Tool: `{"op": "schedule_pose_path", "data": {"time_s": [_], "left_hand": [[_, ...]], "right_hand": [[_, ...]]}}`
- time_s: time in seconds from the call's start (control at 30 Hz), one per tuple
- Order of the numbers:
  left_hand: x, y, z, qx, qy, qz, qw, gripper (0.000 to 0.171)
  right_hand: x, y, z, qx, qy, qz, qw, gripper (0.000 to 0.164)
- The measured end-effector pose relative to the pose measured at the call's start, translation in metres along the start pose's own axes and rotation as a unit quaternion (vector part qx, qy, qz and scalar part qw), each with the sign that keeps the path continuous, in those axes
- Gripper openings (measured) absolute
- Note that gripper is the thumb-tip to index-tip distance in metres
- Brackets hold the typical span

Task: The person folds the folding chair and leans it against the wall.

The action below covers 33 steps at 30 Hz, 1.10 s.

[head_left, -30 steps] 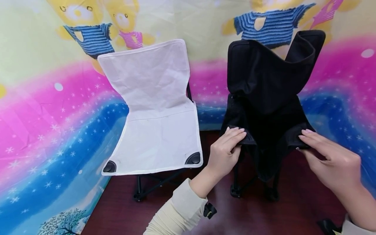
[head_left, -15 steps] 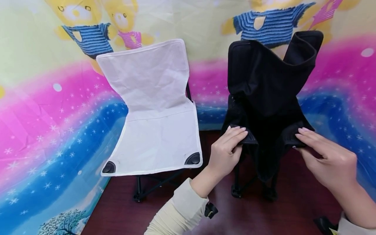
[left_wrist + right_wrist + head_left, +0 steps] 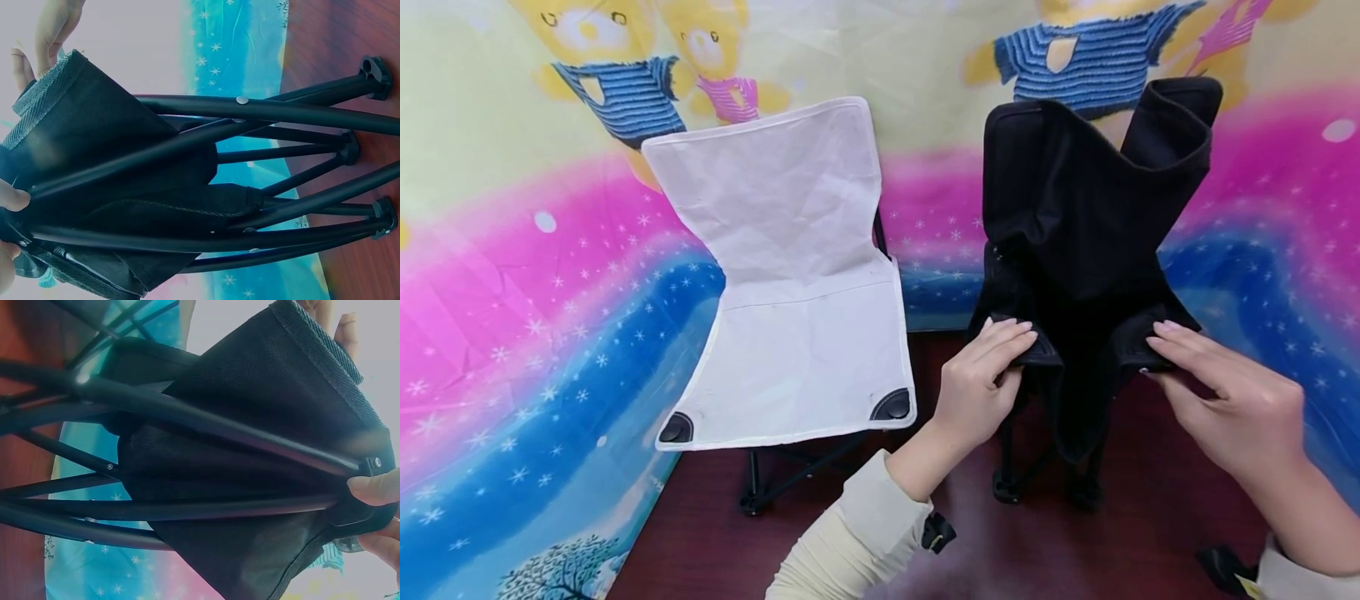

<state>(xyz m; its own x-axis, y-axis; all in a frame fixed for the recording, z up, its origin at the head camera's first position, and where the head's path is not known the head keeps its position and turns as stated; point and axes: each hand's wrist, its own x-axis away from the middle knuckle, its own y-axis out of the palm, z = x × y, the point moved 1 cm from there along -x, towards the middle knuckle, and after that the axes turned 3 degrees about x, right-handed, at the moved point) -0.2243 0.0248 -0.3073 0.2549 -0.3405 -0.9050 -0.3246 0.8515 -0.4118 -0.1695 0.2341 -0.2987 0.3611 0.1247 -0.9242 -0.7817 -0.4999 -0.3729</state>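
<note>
A black folding chair [image 3: 1090, 267] stands partly folded on the right in the head view, its fabric seat sagging in the middle and its backrest bent. My left hand [image 3: 981, 387] grips the left front corner of the seat, fingers on top and thumb below. At the right front corner, my right hand [image 3: 1232, 400] holds on the same way. The left wrist view shows the black frame tubes [image 3: 187, 140] crossing under the cloth, with a thumb [image 3: 14, 197] against a corner. From the right wrist, another thumb [image 3: 375, 489] presses where two tubes meet.
A white folding chair [image 3: 805, 333] with black corner patches stands unfolded on the left. Both chairs are on a dark red-brown wooden surface [image 3: 715, 542]. Behind them hangs a colourful printed cloth [image 3: 925, 75] with bears.
My right hand has moved left with its corner, and my left hand slightly right. The front corners of the black chair are closer together. The white chair stays put.
</note>
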Motion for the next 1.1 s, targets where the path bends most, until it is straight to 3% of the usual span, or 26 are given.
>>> {"op": "schedule_pose_path", "data": {"time_s": [0.43, 0.9, 1.1], "left_hand": [[-0.003, 0.0, 0.002, 0.011, -0.019, -0.003, 0.9998, 0.029], [-0.005, 0.003, 0.005, 0.023, -0.016, -0.001, 0.9996, 0.027], [-0.006, 0.002, 0.006, 0.026, -0.018, 0.0, 0.9995, 0.026]], "right_hand": [[-0.005, 0.005, -0.005, -0.023, 0.003, 0.006, 1.0, 0.051], [-0.008, 0.007, -0.008, -0.037, 0.007, 0.017, 0.999, 0.052], [-0.011, 0.008, -0.014, -0.06, 0.013, 0.041, 0.997, 0.051]]}}
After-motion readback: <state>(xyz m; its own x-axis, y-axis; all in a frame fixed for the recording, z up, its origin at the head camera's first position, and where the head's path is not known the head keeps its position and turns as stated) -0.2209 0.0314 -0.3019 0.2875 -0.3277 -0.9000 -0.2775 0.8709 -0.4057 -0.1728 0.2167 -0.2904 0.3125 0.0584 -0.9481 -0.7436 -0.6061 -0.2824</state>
